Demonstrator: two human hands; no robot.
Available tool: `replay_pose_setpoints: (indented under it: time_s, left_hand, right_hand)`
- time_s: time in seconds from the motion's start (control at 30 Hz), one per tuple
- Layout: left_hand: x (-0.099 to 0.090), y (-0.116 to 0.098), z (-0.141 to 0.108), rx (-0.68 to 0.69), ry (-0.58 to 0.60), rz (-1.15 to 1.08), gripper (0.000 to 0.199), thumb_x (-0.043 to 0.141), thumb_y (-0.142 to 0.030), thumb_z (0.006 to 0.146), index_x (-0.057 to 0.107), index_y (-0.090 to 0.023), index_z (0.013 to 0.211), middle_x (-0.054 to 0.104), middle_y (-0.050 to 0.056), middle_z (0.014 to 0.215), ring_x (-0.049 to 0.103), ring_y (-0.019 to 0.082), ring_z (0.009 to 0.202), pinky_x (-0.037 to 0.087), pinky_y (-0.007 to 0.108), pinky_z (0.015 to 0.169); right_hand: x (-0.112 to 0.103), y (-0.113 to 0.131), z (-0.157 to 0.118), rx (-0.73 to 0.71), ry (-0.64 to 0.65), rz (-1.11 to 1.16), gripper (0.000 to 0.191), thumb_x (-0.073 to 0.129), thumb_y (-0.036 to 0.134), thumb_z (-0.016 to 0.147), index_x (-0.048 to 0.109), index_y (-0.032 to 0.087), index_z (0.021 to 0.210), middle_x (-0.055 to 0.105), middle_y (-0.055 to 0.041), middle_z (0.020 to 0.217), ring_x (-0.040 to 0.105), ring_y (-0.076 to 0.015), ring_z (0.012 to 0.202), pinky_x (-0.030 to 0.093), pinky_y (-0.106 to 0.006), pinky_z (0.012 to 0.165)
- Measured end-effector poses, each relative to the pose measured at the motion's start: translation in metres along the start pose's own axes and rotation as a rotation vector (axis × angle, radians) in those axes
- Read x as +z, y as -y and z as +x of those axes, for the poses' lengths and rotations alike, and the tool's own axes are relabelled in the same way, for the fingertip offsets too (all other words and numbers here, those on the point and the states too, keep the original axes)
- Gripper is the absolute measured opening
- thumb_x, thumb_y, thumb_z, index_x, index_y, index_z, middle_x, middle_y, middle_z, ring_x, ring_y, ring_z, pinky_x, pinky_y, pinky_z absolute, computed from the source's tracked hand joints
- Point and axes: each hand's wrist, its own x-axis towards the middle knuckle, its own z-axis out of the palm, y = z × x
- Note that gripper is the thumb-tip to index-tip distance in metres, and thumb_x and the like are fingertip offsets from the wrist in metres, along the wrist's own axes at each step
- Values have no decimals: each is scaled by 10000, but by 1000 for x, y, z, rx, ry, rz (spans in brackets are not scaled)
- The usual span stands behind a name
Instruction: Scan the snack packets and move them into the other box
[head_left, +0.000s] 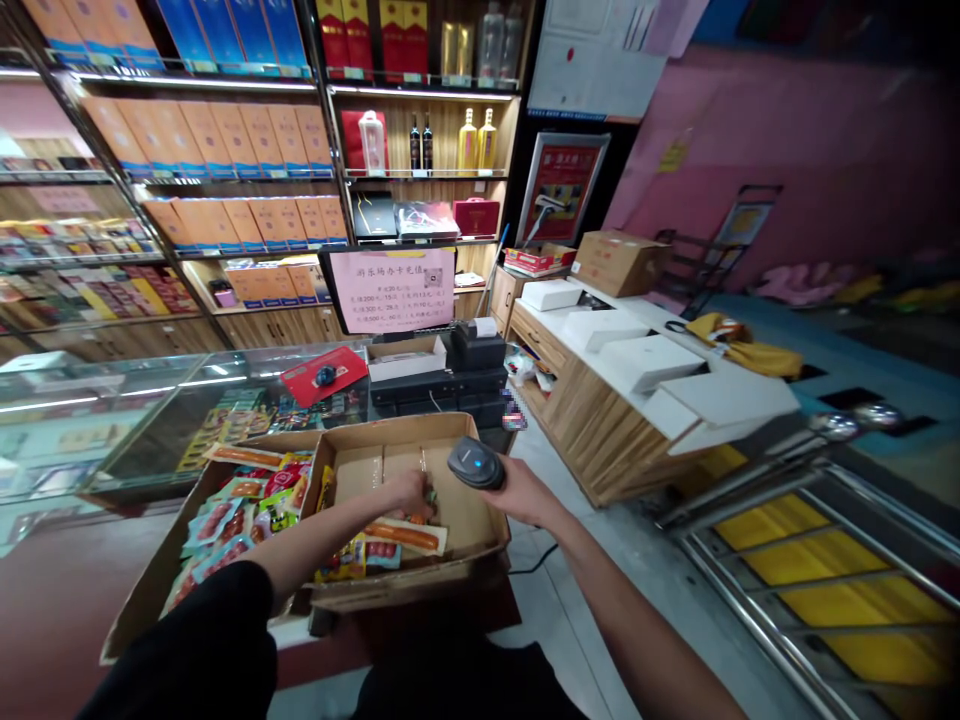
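Note:
My right hand (521, 492) is wrapped round a dark handheld barcode scanner (475, 463) with a small blue light, held above the right edge of a cardboard box (466, 500). Inside that box is my left hand (407, 494), its fingers curled down. A small greenish and orange bit shows at the fingertips, too blurred to name. Just below this hand lies a long packaged sausage (409, 535), beside several smaller snack packets (381, 555). A second cardboard box (146, 575) on the left is filled with colourful snack packets (225, 520), and another long sausage packet (247, 457) rests at its far edge.
Behind the boxes stand a monitor (397, 290) with a pink sign, a receipt printer (480, 343) and a glass display counter (45, 430). A red envelope (324, 374) lies on the glass. White boxes (664, 362) cover a cabinet at right, near a metal railing (757, 580).

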Motion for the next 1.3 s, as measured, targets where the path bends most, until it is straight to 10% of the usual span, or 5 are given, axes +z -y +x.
replay_pose_setpoints:
  time_s: [0.2, 0.37, 0.67, 0.93, 1.3]
  left_hand:
    - [-34, 3, 2, -9, 38, -664, 206, 809, -206, 619, 669, -167, 765, 645, -30, 613, 578, 103, 499, 455, 196, 511]
    - [-53, 5, -2, -121, 131, -1033, 456, 896, -291, 654, 718, -195, 1063, 752, 34, 849, 715, 177, 686, 555, 250, 595]
    - [-63, 7, 4, 0, 98, -1059, 763, 930, -33, 487, 725, -245, 1191, 774, 51, 1002, 723, 151, 740, 560, 211, 620]
    - [-66, -1, 8, -43, -73, -1061, 388, 977, -116, 430, 712, -132, 712, 737, 21, 715, 680, 124, 652, 532, 208, 621]
    - [-71, -2, 9, -10, -63, -1091, 371, 986, -158, 448, 731, -125, 716, 742, 39, 722, 691, 135, 678, 552, 227, 680]
  right_hand:
    - [-4, 4, 4, 15, 19, -14, 398, 722, 217, 718, 731, 193, 1115, 788, -67, 1108, 733, -304, 1056, 573, -366, 893]
    - [-3, 0, 9, -12, 26, -12, 432, 729, 208, 713, 725, 188, 1145, 778, -77, 1144, 727, -304, 1078, 570, -377, 912]
    - [1, -10, 14, -24, 42, -28, 377, 726, 195, 713, 739, 184, 1090, 792, -77, 1080, 740, -302, 1029, 575, -360, 870]
    - [-2, -11, 12, -15, 53, -18, 385, 720, 198, 711, 740, 186, 1096, 790, -79, 1090, 738, -312, 1034, 573, -370, 869]
    - [-2, -15, 10, -12, 75, -16, 422, 735, 209, 712, 732, 184, 1133, 784, -81, 1119, 729, -315, 1066, 568, -372, 898]
